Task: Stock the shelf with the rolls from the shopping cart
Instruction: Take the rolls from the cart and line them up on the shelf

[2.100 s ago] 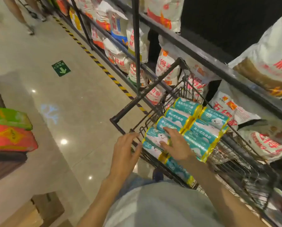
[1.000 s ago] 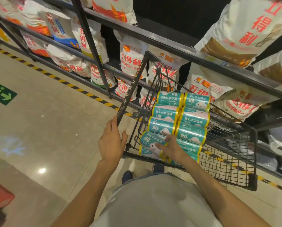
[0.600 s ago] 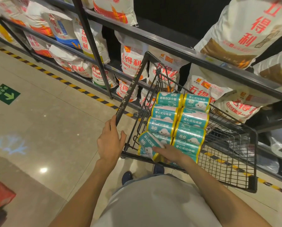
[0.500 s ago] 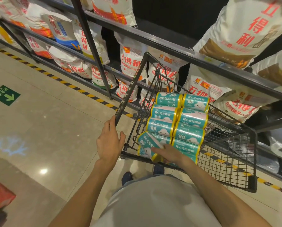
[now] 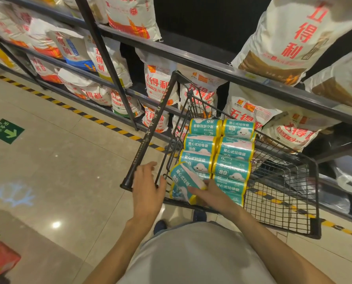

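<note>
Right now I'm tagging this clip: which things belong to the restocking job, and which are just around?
Job: teal rolls; tilted roll under the right hand; shopping cart; shelf; left hand.
Around: flour sacks; green floor sign.

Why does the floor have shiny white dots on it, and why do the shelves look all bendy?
In the head view the tiled floor is glossy, so ceiling lights reflect as small glare spots, one near the lower left; the wide-angle lens curves the shelf rail and slants the upright post; the left hand looks slightly smeared, while the teal rolls in the shopping cart stay fairly sharp.
</note>
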